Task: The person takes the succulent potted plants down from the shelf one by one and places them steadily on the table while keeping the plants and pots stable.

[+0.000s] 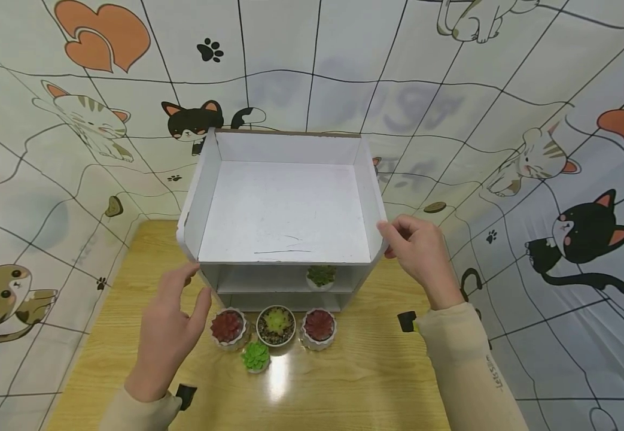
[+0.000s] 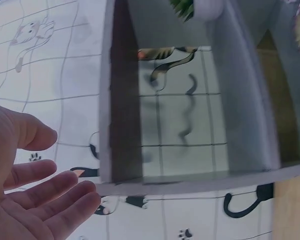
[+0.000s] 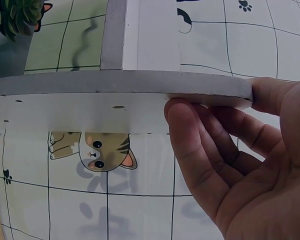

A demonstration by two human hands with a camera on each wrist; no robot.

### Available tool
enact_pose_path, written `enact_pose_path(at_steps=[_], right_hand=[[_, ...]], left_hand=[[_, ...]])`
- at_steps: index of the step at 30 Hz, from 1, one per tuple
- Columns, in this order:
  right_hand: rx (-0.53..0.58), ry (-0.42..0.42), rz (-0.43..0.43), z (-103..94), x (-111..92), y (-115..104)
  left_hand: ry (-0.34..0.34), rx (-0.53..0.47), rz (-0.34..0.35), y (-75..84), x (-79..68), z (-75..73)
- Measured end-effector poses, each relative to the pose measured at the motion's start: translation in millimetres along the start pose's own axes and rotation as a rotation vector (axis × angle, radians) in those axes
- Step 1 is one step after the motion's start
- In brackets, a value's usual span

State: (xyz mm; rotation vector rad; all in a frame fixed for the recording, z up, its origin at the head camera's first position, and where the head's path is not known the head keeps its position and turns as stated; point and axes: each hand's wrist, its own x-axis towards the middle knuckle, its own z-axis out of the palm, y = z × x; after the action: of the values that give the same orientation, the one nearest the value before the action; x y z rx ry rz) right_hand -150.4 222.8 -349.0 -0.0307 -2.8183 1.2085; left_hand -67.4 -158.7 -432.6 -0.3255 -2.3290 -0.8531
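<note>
A white tiered shelf (image 1: 285,203) stands on the table, its broad top board bordered by raised sides and a back. My right hand (image 1: 416,251) pinches the front edge of its right side panel; in the right wrist view the thumb and fingers (image 3: 190,135) lie on opposite faces of the panel. Beside the left front corner hovers my left hand (image 1: 169,323), fingers loosely extended and holding nothing. Its fingertips (image 2: 87,192) come close to the panel edge; whether they touch, I cannot tell. A potted green succulent (image 1: 320,276) sits inside on the middle tier, toward the right.
Before the shelf, two potted red succulents (image 1: 228,327) (image 1: 319,327) flank a green succulent in a round white pot (image 1: 276,325). A small bright green succulent (image 1: 256,357) stands nearer me. The wooden table (image 1: 355,383) meets cat-patterned sheeting (image 1: 338,54) on several sides.
</note>
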Motion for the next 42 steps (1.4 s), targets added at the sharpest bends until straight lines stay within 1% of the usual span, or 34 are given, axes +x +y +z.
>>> enact_pose_path(at_steps=[6, 9, 12, 16, 19, 21, 24, 30, 34, 39, 42], right_hand=[[0.006, 0.0, 0.01, -0.1, 0, 0], [0.007, 0.0, 0.001, -0.2, 1, 0], [0.009, 0.001, -0.009, -0.4, 1, 0], [0.014, 0.006, -0.006, -0.3, 1, 0], [0.016, 0.012, -0.015, 0.3, 1, 1], [0.016, 0.017, -0.027, 0.7, 2, 1], [0.022, 0.023, -0.04, 1.0, 2, 2], [0.028, 0.021, -0.034, 1.0, 2, 2], [0.031, 0.021, -0.033, 1.3, 2, 3], [0.036, 0.024, -0.035, 1.9, 2, 3], [0.036, 0.023, -0.036, 2.2, 2, 3]], left_hand=[[0.042, -0.029, 0.001, -2.2, 17.2, -8.4], [0.074, -0.029, 0.023, -2.1, 24.2, -10.6], [0.107, -0.058, 0.05, -1.9, 31.8, -12.7], [0.136, -0.078, 0.086, -2.2, 43.4, -16.5], [0.148, -0.075, 0.103, -2.1, 51.8, -19.3], [0.143, -0.078, 0.104, -1.4, 57.1, -20.8], [0.117, -0.08, 0.081, 0.2, 64.2, -22.7], [0.028, -0.015, 0.011, 0.2, 75.7, -25.8], [-0.018, -0.023, -0.031, -2.8, 83.2, -23.9], [-0.033, -0.062, -0.058, -7.6, 90.6, -18.9], [-0.03, -0.053, -0.055, -10.2, 91.9, -16.2]])
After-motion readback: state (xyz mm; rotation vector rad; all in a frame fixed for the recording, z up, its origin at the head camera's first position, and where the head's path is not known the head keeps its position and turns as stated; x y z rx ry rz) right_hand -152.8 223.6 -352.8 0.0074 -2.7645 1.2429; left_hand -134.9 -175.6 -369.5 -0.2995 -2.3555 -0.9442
